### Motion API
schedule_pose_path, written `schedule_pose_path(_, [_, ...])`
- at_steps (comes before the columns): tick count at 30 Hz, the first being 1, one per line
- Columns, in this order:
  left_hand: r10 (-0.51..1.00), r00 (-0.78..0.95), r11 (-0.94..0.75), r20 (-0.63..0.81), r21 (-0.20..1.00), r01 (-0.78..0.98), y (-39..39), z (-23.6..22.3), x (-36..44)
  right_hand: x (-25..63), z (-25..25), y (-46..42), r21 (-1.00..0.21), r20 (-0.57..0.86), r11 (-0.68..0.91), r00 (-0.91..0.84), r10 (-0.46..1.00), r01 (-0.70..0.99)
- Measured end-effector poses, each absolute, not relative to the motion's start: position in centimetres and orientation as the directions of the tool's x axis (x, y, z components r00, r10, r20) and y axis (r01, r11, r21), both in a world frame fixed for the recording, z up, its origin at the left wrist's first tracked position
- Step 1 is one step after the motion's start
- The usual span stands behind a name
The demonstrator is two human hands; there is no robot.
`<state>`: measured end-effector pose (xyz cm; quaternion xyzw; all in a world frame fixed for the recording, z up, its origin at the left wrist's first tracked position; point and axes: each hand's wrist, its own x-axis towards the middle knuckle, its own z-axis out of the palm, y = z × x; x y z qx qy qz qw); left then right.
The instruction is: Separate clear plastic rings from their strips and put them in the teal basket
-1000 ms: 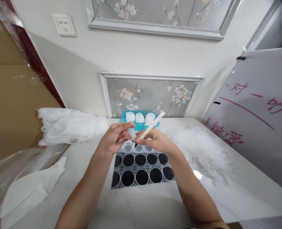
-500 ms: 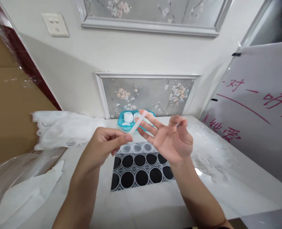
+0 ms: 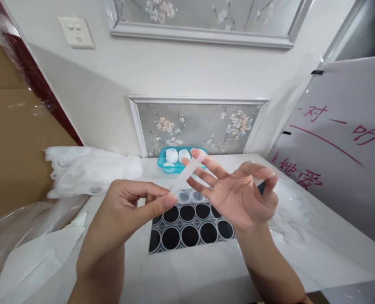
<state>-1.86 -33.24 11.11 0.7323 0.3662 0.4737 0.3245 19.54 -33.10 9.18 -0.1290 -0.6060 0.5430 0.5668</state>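
Observation:
My left hand [image 3: 127,211] pinches the near end of a thin translucent white tube [image 3: 187,172] that slants up to the right. My right hand [image 3: 238,192] is palm up beside it, long fingers stretched toward the tube, while thumb and forefinger pinch a small dark piece [image 3: 261,185], possibly a cap. Below both hands lies a black tray of round holes [image 3: 190,226]; its far row holds clear cups [image 3: 183,196].
A small blue basket [image 3: 168,168] with white caps stands by the wall. Heaps of clear plastic [image 3: 88,169] lie left and right [image 3: 288,202]. White paper [image 3: 38,253] rests at the near left. A whiteboard with red writing [image 3: 342,143] leans at right.
The tube passed from my right hand to my left hand. My right hand pulled away, turned palm up and now pinches a small dark piece. Both hands moved closer to me.

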Motion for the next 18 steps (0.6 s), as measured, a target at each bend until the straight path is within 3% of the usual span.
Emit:
schedule_pose_path(4, [0.846,0.278,-0.518,0.455,0.823,0.232,-33.27,11.07,-1.89,19.34,9.23,-33.1,-0.77,0.562,0.355,-0.302,0.77,-0.53])
schedule_pose_path(10, [0.844,0.288,-0.518,0.453,0.826,0.221,-33.06,10.69,-2.02,19.44,9.04,-33.14,-0.808,0.525,0.382,-0.257,0.811,-0.448])
schedule_pose_path(18, [0.86,0.276,-0.494,0.429,0.835,0.242,-33.38,10.99,-1.6,19.34,9.14,-33.08,-0.811,0.513,0.359,-0.266,0.816,-0.462])
